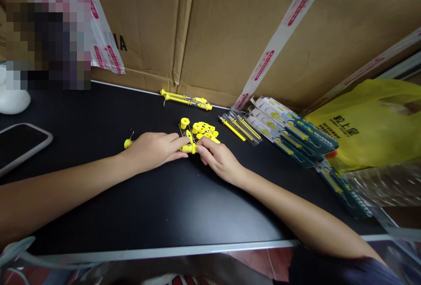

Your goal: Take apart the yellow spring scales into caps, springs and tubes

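Note:
My left hand [153, 150] is closed around a slim yellow plastic tool [189, 148] that lies roughly level, just above the black table. One yellow end with a thin wire hook sticks out behind that hand; its middle is hidden by the palm. My right hand [219, 158] pinches the tool's other end, thumb and fingers pressed together. Right behind the fingertips is a small pile of loose yellow plastic parts [205, 129], with a yellow flanged cap [184, 122] and bent metal wire beside it.
Assembled yellow tools [186, 99] lie along the table's back edge. To the right are yellow rods in clear sleeves [241, 127], printed boxes [286, 129] and a yellow plastic bag [355, 122]. A phone [24, 142] rests at left. Large cardboard [141, 26] stands behind the table.

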The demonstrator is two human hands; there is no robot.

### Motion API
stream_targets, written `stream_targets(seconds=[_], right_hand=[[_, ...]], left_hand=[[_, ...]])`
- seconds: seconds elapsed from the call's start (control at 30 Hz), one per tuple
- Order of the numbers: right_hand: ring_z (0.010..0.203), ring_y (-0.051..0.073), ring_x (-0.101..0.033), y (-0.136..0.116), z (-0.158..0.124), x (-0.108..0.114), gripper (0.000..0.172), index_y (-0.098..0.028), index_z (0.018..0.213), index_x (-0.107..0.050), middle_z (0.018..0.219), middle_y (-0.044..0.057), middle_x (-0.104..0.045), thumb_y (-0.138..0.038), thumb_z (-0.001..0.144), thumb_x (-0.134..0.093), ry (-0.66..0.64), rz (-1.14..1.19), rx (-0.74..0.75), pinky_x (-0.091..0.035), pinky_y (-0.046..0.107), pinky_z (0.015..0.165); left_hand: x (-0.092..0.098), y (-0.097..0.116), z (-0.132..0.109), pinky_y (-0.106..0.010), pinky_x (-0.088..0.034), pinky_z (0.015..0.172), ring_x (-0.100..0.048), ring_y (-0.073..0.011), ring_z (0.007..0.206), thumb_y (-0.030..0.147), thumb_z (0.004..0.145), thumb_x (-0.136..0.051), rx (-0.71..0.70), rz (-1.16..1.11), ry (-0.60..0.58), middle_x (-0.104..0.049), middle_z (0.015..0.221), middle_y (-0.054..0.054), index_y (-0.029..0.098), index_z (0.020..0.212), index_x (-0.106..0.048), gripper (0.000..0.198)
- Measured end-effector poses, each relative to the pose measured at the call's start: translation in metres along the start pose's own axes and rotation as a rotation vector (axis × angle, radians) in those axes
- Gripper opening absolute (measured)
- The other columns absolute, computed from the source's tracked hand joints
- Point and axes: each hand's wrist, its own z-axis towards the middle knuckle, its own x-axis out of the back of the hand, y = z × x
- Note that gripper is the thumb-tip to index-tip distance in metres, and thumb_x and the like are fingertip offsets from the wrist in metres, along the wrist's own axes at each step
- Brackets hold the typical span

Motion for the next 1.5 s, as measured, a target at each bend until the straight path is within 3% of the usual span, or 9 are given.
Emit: stream_targets(seconds=[0.13,0.5,0.97,1.2,1.5], right_hand=[[0.063,0.012,-0.050,0.005,0.003,-0.002,0.025,-0.021,0.086,-0.049,0.073,-0.001,-0.054,-0.037,0.096,-0.032,-0.013,-0.166,0.024,-0.036,0.022,0.062],[0.065,0.013,-0.050,0.013,0.007,-0.003,0.026,-0.022,0.085,-0.048,0.073,0.000,-0.053,-0.038,0.096,-0.031,0.040,-0.174,0.089,-0.036,0.023,0.063],[0.065,0.013,-0.050,0.027,0.031,0.001,0.025,-0.020,0.083,-0.048,0.073,0.000,-0.053,-0.037,0.095,-0.035,0.039,-0.117,0.184,-0.035,0.023,0.062],[0.063,0.012,-0.047,0.031,0.037,0.000,0.022,-0.021,0.082,-0.046,0.071,-0.001,-0.051,-0.036,0.095,-0.035,0.061,-0.120,0.177,-0.034,0.023,0.061],[0.063,0.012,-0.049,0.031,0.036,0.000,0.021,-0.022,0.089,-0.045,0.075,-0.001,-0.054,-0.039,0.095,-0.036,0.057,-0.150,0.178,-0.034,0.023,0.060]], left_hand=[[0.000,0.001,0.001,-0.023,-0.035,0.049,-0.063,-0.0131,0.067,0.045,0.094,-0.039,0.018,0.008,-0.059,-0.063,0.078,0.000,0.021,0.108,-0.056,0.032],[-0.001,0.001,0.005,-0.024,-0.030,0.044,-0.064,-0.0152,0.064,0.046,0.095,-0.034,0.032,0.035,-0.094,-0.064,0.078,-0.001,0.021,0.118,-0.050,0.038],[-0.006,-0.012,0.013,-0.023,-0.033,0.049,-0.064,-0.0161,0.070,0.046,0.095,-0.034,0.107,0.010,-0.154,-0.064,0.083,-0.002,0.020,0.106,-0.053,0.034],[-0.008,-0.016,0.023,-0.025,-0.023,0.046,-0.063,-0.0193,0.065,0.071,0.080,-0.041,0.143,0.034,-0.161,-0.064,0.076,-0.003,0.016,0.091,-0.055,0.057],[-0.009,-0.012,0.025,-0.024,-0.022,0.046,-0.065,-0.0201,0.066,0.063,0.086,-0.038,0.228,0.053,-0.189,-0.066,0.077,-0.004,0.017,0.093,-0.055,0.049]])
